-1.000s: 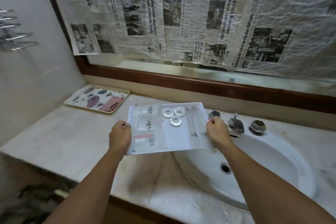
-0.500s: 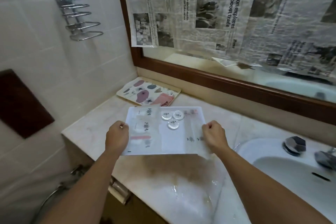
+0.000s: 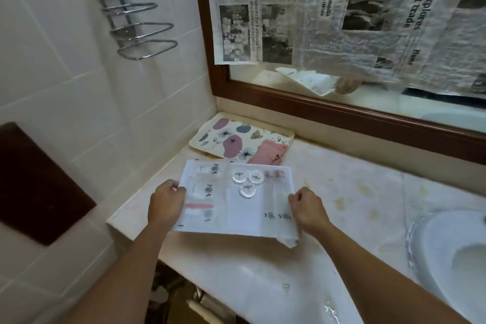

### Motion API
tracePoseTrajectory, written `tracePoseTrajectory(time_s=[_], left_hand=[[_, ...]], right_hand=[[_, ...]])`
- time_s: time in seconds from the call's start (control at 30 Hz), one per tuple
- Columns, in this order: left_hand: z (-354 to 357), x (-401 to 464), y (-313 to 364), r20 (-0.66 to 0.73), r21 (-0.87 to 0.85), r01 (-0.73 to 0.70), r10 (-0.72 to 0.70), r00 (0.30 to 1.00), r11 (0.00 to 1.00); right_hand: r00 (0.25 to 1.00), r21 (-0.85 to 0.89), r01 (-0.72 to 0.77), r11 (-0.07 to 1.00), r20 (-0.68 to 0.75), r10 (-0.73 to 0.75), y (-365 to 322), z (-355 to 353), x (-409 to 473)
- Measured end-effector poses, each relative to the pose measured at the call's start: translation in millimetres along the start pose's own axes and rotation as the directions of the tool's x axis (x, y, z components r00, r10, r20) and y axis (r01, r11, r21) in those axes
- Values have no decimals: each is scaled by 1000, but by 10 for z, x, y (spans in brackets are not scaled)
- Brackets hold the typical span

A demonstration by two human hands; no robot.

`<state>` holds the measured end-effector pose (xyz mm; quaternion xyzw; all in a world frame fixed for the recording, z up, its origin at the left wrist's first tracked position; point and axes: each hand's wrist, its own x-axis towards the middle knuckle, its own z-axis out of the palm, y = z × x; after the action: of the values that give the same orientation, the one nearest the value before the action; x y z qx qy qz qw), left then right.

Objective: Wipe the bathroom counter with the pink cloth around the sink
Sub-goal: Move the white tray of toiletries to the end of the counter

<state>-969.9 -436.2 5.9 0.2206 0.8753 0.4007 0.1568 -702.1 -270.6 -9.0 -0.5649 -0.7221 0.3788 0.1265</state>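
While gripping a white tray (image 3: 244, 218) of small toiletries above the desk (image 3: 342, 192), left hand (image 3: 166, 204) curled on its left edge, right hand (image 3: 308, 209) curled on its right edge. Three round white packets (image 3: 247, 181) on the tray, toward its far side. Beyond the tray, pink cloth (image 3: 271, 155) folded on a floral tray (image 3: 236, 139) against the mirror frame (image 3: 342, 110). Right of the white tray, sink (image 3: 426, 244) set into the desk.

- Pink cloth (image 3: 271, 155): plain pink.
- Tray (image 3: 210, 137): cream, mauve and grey-blue floral print.
- Counter (image 3: 368, 192): pale cream marble, yellowish stains.
- Sink (image 3: 431, 252): white.
- Mirror frame (image 3: 342, 116): dark brown.
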Motion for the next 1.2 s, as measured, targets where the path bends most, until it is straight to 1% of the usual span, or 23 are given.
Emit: tracePoseTrajectory(time_s=[0.13,0.23,0.33,0.4,0.47,0.67,0.77,0.87,1.13,1.2], left_hand=[[-167,518,-193,74,50,-66,62,995,997],[-239,852,-325,140,137,-95,75,987,986],[-285,1119,-423,191,309,-145,88,978,940],[-296,1276,-489,217,386,-175,95,972,906],[-296,1405,-538,234,432,-192,96,967,881],[-212,1649,-619,252,530,-263,147,956,806],[-167,1695,-669,248,571,-284,168,954,771],[-125,1726,-697,248,585,-288,170,954,758],[-140,1683,-698,241,543,-310,209,948,781],[-172,1568,-739,218,583,-333,252,943,741]], right_hand=[[995,-50,-59,997,72,63,-233,330,20],[991,-72,-111,991,72,116,-386,567,-25],[986,-78,-151,985,62,156,-495,798,-42],[983,-63,-176,982,49,179,-559,913,-29],[981,-51,-189,981,42,192,-622,998,-18],[975,-96,-218,971,28,222,-697,1172,17],[970,-101,-236,966,35,241,-705,1244,20],[966,-103,-252,962,33,257,-710,1283,29],[961,-116,-270,956,29,275,-733,1312,68],[959,-111,-276,955,32,281,-729,1311,77]])
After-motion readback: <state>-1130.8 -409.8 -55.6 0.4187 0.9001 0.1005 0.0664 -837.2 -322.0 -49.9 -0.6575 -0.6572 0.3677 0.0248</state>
